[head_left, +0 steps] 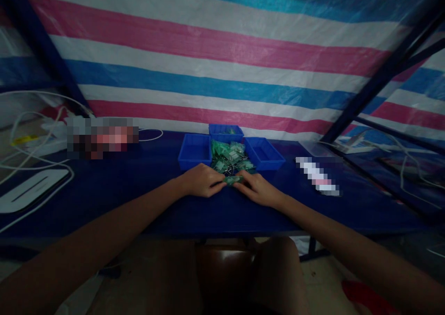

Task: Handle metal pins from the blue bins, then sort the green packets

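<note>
Between my two hands is a small green packet (233,180), held just above the blue table near its front. My left hand (204,180) pinches the packet's left end, thumb and fingers together. At the other end, my right hand (259,188) grips it with its fingertips. Right behind the packet lies a heap of green and clear packets (229,154) with dark, thin metal-looking pieces among them. What is inside the held packet is too small to make out.
Blue trays stand around the heap: a left tray (195,149), a right tray (264,153) and a back tray (225,130) with a little green in it. White cables (34,160) run along the left side. A striped sheet (208,65) hangs behind the blue table (167,215).
</note>
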A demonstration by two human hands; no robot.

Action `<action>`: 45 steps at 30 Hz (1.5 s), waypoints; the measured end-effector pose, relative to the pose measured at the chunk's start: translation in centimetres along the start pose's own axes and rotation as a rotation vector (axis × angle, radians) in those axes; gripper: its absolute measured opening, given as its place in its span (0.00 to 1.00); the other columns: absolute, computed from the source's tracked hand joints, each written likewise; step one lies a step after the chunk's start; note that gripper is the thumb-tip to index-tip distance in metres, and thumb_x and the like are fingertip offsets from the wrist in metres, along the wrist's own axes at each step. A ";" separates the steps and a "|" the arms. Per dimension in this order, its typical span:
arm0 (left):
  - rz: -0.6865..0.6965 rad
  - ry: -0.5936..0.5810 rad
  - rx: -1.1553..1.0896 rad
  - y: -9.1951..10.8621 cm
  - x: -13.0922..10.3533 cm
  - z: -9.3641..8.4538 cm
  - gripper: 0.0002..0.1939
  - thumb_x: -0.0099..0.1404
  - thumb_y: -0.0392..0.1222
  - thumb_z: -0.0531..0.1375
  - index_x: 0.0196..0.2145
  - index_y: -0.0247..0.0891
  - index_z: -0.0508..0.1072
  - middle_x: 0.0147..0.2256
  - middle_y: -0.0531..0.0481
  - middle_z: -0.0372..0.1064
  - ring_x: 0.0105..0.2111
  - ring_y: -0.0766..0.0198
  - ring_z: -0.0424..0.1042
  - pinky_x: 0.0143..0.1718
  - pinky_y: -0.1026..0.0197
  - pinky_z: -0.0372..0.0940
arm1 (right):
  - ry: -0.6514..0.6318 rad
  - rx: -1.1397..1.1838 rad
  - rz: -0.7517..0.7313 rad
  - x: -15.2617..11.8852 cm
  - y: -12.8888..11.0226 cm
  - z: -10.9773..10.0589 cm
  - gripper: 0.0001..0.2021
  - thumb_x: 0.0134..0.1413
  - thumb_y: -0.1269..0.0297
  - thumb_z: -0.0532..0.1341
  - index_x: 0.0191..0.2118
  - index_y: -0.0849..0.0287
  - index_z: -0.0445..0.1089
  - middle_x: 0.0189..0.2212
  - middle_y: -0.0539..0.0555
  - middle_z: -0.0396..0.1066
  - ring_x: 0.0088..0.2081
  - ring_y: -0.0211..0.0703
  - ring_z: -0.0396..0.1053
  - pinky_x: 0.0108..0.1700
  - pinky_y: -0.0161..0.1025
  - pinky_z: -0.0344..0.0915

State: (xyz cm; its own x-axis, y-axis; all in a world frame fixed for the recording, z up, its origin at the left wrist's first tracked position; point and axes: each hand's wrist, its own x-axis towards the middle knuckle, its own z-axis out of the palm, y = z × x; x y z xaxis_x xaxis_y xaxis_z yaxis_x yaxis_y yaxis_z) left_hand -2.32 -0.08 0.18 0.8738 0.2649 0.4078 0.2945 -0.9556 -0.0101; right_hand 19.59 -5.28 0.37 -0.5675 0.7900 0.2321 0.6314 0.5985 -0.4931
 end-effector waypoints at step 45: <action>-0.569 -0.224 -0.687 3.3 -1.8 -1.5 0.15 0.67 0.46 0.48 0.29 0.39 0.69 0.20 0.56 0.62 0.21 0.70 0.60 0.23 0.70 0.54 | -0.156 0.488 0.180 -0.1 -0.7 -0.6 0.11 0.61 0.61 0.50 0.29 0.58 0.61 0.20 0.45 0.61 0.21 0.30 0.59 0.22 0.28 0.54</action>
State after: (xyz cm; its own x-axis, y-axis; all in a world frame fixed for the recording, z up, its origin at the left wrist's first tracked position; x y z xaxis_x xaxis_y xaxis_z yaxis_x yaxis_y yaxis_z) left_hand -3.50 -3.86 0.75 0.7433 0.6689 -0.0017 0.4710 -0.5215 0.7115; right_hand 19.53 -5.70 1.14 -0.5677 0.8232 -0.0009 0.4280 0.2943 -0.8545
